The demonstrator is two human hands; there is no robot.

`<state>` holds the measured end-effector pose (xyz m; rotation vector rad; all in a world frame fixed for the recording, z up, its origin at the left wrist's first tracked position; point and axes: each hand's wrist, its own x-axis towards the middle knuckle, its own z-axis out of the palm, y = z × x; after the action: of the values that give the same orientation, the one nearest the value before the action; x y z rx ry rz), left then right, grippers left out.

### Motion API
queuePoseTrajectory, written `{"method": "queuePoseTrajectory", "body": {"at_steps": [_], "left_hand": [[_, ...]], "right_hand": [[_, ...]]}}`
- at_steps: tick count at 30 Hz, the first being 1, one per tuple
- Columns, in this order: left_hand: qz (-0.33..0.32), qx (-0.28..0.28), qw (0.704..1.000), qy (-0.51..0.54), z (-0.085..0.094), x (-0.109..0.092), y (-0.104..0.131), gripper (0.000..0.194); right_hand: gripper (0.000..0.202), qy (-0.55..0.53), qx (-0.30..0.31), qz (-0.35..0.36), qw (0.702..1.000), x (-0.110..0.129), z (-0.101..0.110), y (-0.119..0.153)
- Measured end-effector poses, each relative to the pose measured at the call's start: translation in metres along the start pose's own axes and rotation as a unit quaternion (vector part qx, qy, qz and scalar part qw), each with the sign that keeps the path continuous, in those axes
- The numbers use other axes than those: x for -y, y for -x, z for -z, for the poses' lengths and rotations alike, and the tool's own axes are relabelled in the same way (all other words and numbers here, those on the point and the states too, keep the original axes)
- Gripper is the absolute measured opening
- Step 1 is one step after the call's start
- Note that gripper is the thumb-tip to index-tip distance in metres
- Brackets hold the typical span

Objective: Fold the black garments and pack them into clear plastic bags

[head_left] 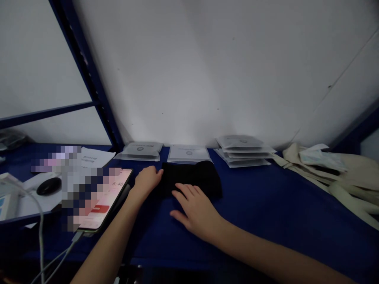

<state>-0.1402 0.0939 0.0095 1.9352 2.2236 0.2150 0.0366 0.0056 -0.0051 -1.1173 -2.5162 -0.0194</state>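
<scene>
A folded piece of black cloth [192, 175] lies flat on the blue table in front of me; I cannot make out which garment it is. At its left edge, my left hand [147, 180] is closed, fingers curled and thumb against the fabric, pinching that edge. My right hand [197, 211] rests palm down over the front part of the cloth, its fingers stretched and slightly apart. Just behind the cloth lies a flat frosted plastic bag [189, 153] with a printed round mark.
Another frosted bag [140, 150] lies at the back left, and a stack of bags [245, 148] at the back right. A lit phone [108, 197] with a cable leans at left, near papers and a black mouse [49, 186]. Beige fabric [355, 175] is heaped at right.
</scene>
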Motion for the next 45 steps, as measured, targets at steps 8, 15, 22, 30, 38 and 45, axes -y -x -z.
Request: {"method": "queuePoseTrajectory", "body": {"at_steps": [8, 15, 22, 30, 38, 45], "left_hand": [[-0.014, 0.073, 0.997, -0.031, 0.012, 0.000, 0.018, 0.046], [-0.001, 0.097, 0.992, -0.075, 0.014, -0.007, 0.023, 0.040], [-0.070, 0.192, 0.979, -0.014, 0.024, 0.007, 0.026, 0.043], [-0.040, 0.178, 0.983, 0.031, 0.028, 0.004, 0.029, 0.019], [-0.023, -0.120, 0.984, 0.132, 0.022, -0.018, 0.033, 0.023], [-0.300, -0.314, 0.900, 0.039, -0.006, -0.058, 0.064, 0.022]], "right_hand": [[0.043, 0.059, 0.026, 0.018, 0.998, -0.003, 0.002, -0.001], [0.044, 0.099, 0.036, 0.019, 0.994, -0.003, 0.002, 0.002], [0.050, 0.071, 0.052, 0.002, 0.996, -0.003, -0.002, 0.003], [0.049, -0.062, 0.046, 0.048, 0.996, -0.018, 0.025, -0.002], [0.020, -0.082, -0.026, -0.202, 0.976, -0.080, 0.061, -0.010], [0.024, -0.152, 0.065, -0.263, 0.951, -0.095, 0.043, -0.010]]}}
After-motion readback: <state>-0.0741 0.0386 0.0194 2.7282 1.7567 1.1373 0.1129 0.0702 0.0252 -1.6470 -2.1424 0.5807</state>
